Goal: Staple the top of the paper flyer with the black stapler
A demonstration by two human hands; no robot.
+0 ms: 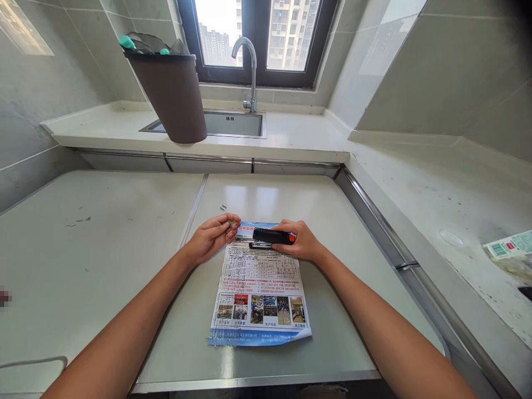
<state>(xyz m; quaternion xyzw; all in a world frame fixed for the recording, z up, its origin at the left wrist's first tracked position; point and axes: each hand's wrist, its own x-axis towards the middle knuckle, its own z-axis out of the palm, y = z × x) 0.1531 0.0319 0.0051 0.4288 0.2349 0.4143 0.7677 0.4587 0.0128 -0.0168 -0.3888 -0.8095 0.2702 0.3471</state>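
Observation:
My right hand (301, 239) is wrapped around a black stapler (272, 236) with a red-orange spot at its rear end. The stapler lies sideways over the upper part of a printed flyer (266, 282), and a silver metal piece juts from its front to the left. Just left of that metal piece is my left hand (214, 237), palm turned inward. Its fingertips are pinched on a small greyish piece that looks like a strip of staples (231, 223). Dense rows of staples run down the flyer's left side. More short staple strips (223, 208) lie behind my left hand.
The pale table (124, 221) has a seam left of the flyer and scattered loose staples (83, 219). Behind it stand a brown bin (170, 94), a sink (236, 123) and a faucet (252, 72). A packet (511, 246) rests on the right-hand counter.

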